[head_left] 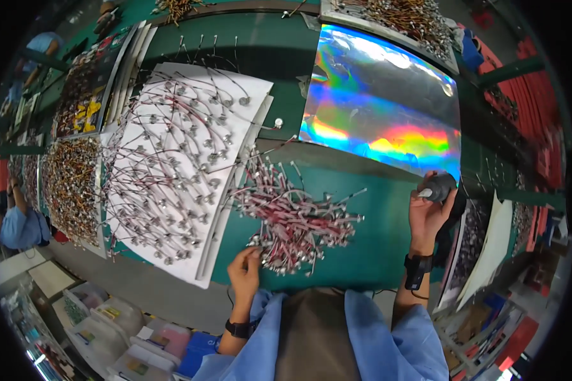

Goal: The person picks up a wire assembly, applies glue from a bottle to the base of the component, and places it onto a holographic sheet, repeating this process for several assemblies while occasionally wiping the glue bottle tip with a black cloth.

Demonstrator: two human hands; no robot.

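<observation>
Flat green worktop (368,270) apparently keeps red-grey wire pile (299,222) reachable. Left hand (243,273) pinches narrowly, contents unclear; right hand (426,219) grips dark, rounded, pale-tipped object (441,185)

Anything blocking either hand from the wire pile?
Nothing visible. The left hand is right at the near-left edge of the wire pile; actual contact is too small to tell. From the right hand, holding a dark grey object, just green tabletop lies between.

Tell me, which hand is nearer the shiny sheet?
Right. The right hand is by the lower-right corner of the shiny sheet; the left hand is farther off, at the wire pile.
</observation>
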